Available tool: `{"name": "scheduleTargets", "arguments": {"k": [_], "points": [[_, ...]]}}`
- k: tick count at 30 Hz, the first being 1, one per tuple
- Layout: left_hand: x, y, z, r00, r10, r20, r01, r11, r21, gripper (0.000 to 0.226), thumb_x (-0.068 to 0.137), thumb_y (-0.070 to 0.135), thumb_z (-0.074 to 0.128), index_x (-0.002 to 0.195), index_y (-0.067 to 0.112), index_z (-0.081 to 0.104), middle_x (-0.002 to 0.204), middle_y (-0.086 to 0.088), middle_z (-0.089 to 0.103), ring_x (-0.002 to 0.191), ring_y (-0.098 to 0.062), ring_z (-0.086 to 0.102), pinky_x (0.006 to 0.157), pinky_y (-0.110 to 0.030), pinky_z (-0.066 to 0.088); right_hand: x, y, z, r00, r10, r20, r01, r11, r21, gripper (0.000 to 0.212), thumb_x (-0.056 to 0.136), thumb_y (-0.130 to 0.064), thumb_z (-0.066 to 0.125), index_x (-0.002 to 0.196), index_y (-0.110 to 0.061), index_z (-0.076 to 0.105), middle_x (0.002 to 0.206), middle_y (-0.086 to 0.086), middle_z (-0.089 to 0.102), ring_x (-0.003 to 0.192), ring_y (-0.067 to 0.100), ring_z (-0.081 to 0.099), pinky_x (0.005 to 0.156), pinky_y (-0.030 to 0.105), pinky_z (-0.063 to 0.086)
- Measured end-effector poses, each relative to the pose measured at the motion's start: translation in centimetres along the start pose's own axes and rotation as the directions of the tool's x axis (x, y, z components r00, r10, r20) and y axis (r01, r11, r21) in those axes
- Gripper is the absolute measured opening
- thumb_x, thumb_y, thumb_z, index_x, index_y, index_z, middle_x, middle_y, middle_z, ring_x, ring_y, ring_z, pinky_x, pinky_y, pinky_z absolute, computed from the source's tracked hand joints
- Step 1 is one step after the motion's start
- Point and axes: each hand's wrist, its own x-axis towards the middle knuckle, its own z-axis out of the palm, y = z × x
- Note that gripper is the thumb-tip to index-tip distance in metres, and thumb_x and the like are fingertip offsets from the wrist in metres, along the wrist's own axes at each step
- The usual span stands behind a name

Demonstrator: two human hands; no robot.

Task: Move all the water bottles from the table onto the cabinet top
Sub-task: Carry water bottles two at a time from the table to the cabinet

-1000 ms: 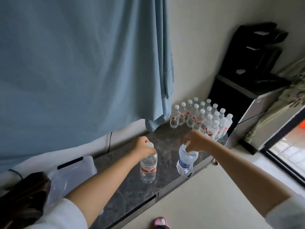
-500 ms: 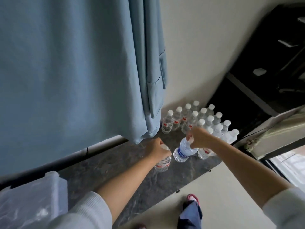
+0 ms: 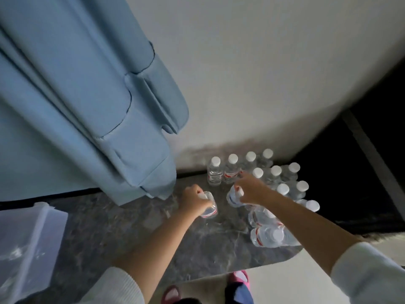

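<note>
Bottles (image 3: pixel 209 208) gripped by caps, one per hand (image 3: pixel 192 199).

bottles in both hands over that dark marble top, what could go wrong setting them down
The right hand holds its blue-labelled clear bottle right beside the packed group of white-capped bottles; a bump might topple several. The left hand grips its red-labelled clear bottle tilted, so it may land off its base on the dark marble cabinet top.

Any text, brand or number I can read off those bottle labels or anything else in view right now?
None readable.
Standing bottles: red-and-white labels, print too blurred.
Bottle in left hand: red band, no legible text.
Bottle in right hand: blue label, blurred.
Plastic bin: no text visible.
</note>
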Motion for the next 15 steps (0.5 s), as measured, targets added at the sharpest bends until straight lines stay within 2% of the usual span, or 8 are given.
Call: {"name": "scheduleTargets", "arguments": {"k": [2, 4, 5, 7, 12, 15], "points": [[1.4, 0.9, 1.4, 1.000, -0.022, 0.000, 0.022, 1.000, -0.016, 0.008, 0.074, 0.007, 0.062, 0.075, 0.012, 0.056, 0.086, -0.006, 0.056, 0.094, -0.027, 0.059, 0.069, -0.026, 0.041, 1.8, 1.3, 0.2, 1.000, -0.015, -0.003, 0.015, 1.000, 0.019, 0.028, 0.086, -0.007, 0.055, 0.113, -0.005, 0.064, 0.121, 0.014, 0.061, 0.112, 0.024, 0.057, 0.094, 0.026, 0.046], [2.6, 1.4, 2.6, 0.999, -0.036, -0.002, 0.036, 0.999, -0.014, 0.022, 0.074, 0.003, 0.061, 0.095, 0.002, 0.063, 0.105, -0.013, 0.059, 0.101, -0.028, 0.059, 0.074, -0.026, 0.045, 3.1, 1.9, 0.4, 1.000, -0.004, -0.010, 0.004, 0.999, 0.053, 0.029, 0.086, -0.005, 0.056, 0.114, -0.005, 0.064, 0.121, 0.015, 0.062, 0.112, 0.024, 0.059, 0.093, 0.026, 0.047], [3.4, 1.6, 3.2, 0.999, -0.035, 0.004, 0.035, 0.999, -0.035, 0.026, 0.073, 0.001, 0.062, 0.099, 0.000, 0.062, 0.110, -0.014, 0.058, 0.101, -0.029, 0.059, 0.076, -0.027, 0.049, 3.9, 2.4, 0.5, 1.000, 0.004, -0.012, -0.003, 0.998, 0.069, 0.030, 0.087, -0.005, 0.056, 0.116, -0.005, 0.063, 0.121, 0.014, 0.062, 0.113, 0.024, 0.058, 0.094, 0.025, 0.047], [4.9, 1.9, 4.4, 0.999, -0.034, 0.008, 0.034, 0.997, -0.065, 0.028, 0.072, 0.001, 0.064, 0.100, -0.001, 0.062, 0.113, -0.016, 0.055, 0.101, -0.030, 0.059, 0.079, -0.034, 0.055, 5.3, 3.0, 0.8, 1.000, 0.015, -0.014, -0.013, 0.995, 0.095, 0.032, 0.087, -0.003, 0.056, 0.119, -0.005, 0.061, 0.123, 0.014, 0.061, 0.115, 0.023, 0.056, 0.097, 0.024, 0.045], [7.5, 2.2, 6.1, 1.000, -0.018, 0.001, 0.018, 0.999, -0.048, 0.032, 0.073, 0.004, 0.067, 0.104, 0.001, 0.061, 0.109, -0.012, 0.055, 0.095, -0.024, 0.056, 0.071, -0.025, 0.043, 8.0, 4.0, 2.5, 0.999, 0.033, -0.017, -0.030, 0.992, 0.123, 0.033, 0.085, -0.005, 0.059, 0.118, -0.004, 0.059, 0.122, 0.014, 0.060, 0.114, 0.024, 0.056, 0.096, 0.025, 0.045], [8.3, 2.1, 6.4, 1.000, -0.009, -0.007, 0.009, 0.999, -0.042, 0.032, 0.073, 0.004, 0.067, 0.103, 0.001, 0.060, 0.100, -0.005, 0.048, 0.085, -0.016, 0.048, 0.070, -0.026, 0.044, 9.0, 4.5, 3.0, 0.999, 0.033, -0.012, -0.031, 0.992, 0.121, 0.037, 0.084, -0.006, 0.062, 0.120, -0.004, 0.055, 0.125, 0.014, 0.056, 0.117, 0.025, 0.052, 0.098, 0.028, 0.044]]}}
